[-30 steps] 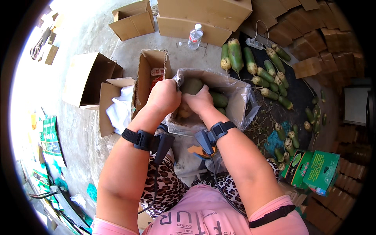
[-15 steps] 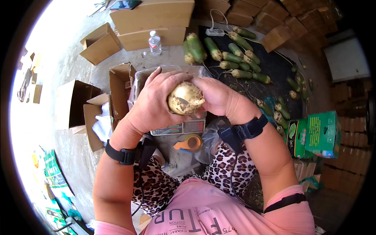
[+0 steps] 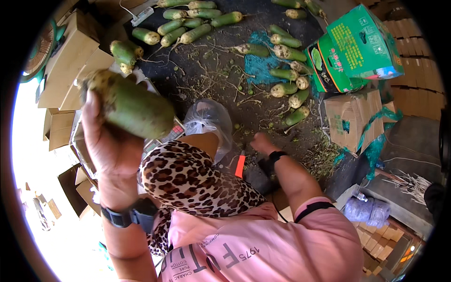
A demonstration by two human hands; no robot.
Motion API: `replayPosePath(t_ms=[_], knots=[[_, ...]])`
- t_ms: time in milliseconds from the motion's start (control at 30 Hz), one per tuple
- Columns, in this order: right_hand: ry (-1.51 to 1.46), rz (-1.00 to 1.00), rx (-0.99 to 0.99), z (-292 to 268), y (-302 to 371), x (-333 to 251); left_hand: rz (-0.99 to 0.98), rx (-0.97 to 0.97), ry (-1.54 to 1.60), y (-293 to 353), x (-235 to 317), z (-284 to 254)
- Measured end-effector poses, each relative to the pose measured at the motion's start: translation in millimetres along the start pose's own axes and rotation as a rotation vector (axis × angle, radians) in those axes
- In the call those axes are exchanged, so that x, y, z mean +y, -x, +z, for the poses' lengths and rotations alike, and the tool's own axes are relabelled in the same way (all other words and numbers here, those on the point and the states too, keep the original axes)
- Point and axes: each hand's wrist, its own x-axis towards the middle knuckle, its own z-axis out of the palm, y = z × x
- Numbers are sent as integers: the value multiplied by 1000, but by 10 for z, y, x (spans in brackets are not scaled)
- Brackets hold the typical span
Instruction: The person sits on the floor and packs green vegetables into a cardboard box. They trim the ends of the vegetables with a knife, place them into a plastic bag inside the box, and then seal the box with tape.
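My left hand (image 3: 110, 152) is raised at the left, wrapped round a thick green radish (image 3: 138, 109) that lies tilted, its pale, soil-marked end by my thumb. Apart from it, my right hand (image 3: 264, 144) is low over the dark ground beside my knee. Its fingers look curled in; whatever they hold, if anything, is hidden. Just left of that hand is an orange-red strip-shaped thing (image 3: 240, 166), its kind unclear. A clear plastic bag (image 3: 209, 122) stands by my leg. Partly behind the held radish shows a scale (image 3: 174, 130).
Several green radishes (image 3: 196, 33) lie on the dark sheet ahead, others (image 3: 286, 52) farther right near blue netting (image 3: 259, 63). Roots and trimmings litter the ground. A green carton (image 3: 364, 49) stands on the right above a brown box (image 3: 353, 117). More cardboard boxes (image 3: 77, 61) stand at left.
The view has swung to the right. My right hand has let go of the radish and moved down to the ground. My left hand alone keeps the radish, now turned with its green side showing.
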Motion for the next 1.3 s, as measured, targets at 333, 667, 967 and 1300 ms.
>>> replayPosePath(t_ms=[333,667,967,1300], knots=[[-101,188,-23,1265,228,-82,-355,63,16,-206,-1008,604],[-706,55,230,282,351,26,-24,-117,-759,-316,-1285,739],[-1725,-787,-52,-2247,1448,-1581,207,-169,-1303,-236,-1394,695],[128,-783,945,-2307,1564,-2041,531,-136,-1677,-236,-1319,576]])
